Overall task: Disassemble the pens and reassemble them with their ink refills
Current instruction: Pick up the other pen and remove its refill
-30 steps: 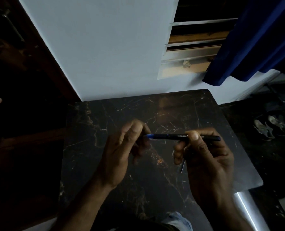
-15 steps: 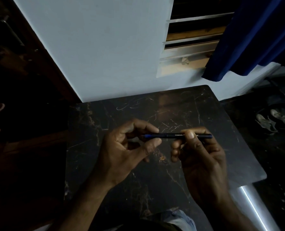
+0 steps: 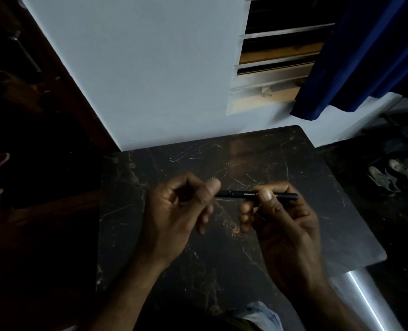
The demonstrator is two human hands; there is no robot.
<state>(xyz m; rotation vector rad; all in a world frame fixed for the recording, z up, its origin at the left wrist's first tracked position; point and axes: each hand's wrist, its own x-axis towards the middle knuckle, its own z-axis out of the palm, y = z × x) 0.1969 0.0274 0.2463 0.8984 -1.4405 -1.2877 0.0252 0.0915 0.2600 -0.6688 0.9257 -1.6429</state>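
Observation:
A dark pen (image 3: 243, 194) with small pale print on its barrel lies level above the black marble table (image 3: 293, 161). My right hand (image 3: 279, 220) grips the barrel, thumb on top near the middle, and the pen's right end sticks out past the fingers. My left hand (image 3: 181, 209) pinches the pen's left end between thumb and curled fingers, which hide that tip. Both hands hover over the middle of the table.
A pale wall and a louvred window (image 3: 276, 68) stand behind the table, with a blue curtain (image 3: 365, 51) at the right. Shoes (image 3: 389, 177) lie on the dark floor to the right. A shiny metal leg (image 3: 365, 299) shows at the table's near right corner.
My left thumb and fingers have closed over the pen's left end, hiding the blue tip that showed before. My right hand keeps its grip on the barrel.

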